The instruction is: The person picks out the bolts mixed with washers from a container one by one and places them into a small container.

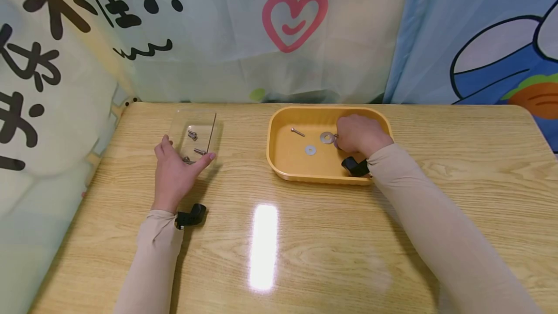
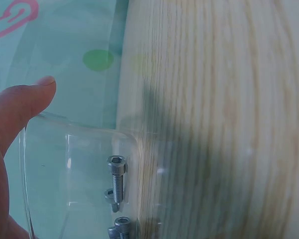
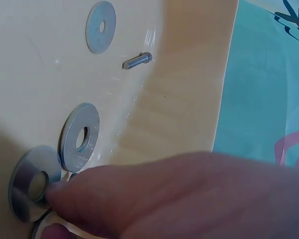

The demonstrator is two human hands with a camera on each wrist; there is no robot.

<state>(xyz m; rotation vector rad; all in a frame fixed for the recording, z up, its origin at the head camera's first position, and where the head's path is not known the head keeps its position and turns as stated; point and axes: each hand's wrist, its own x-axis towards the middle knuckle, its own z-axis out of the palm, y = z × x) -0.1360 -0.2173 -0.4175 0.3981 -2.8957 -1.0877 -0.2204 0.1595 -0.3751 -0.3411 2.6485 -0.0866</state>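
My left hand (image 1: 176, 176) grips a clear plastic box (image 1: 192, 119) from the near side, thumb at its right edge and fingers at its left. Several socket-head bolts (image 1: 192, 135) lie inside; the left wrist view shows a bolt (image 2: 117, 181) through the wall. My right hand (image 1: 359, 134) reaches into the right part of a yellow tray (image 1: 301, 177), fingers bent down to its floor. In the right wrist view its fingertips (image 3: 60, 196) are at a large washer (image 3: 20, 184). A bolt end pokes out beside the fingers; I cannot tell whether they pinch it.
Left in the tray lies a loose bolt (image 1: 298, 132), with a small washer (image 1: 310, 150) and a larger washer (image 1: 327, 138) near the middle. Both containers stand toward the back of the wooden table (image 1: 218, 265). A printed curtain (image 1: 209, 71) hangs directly behind.
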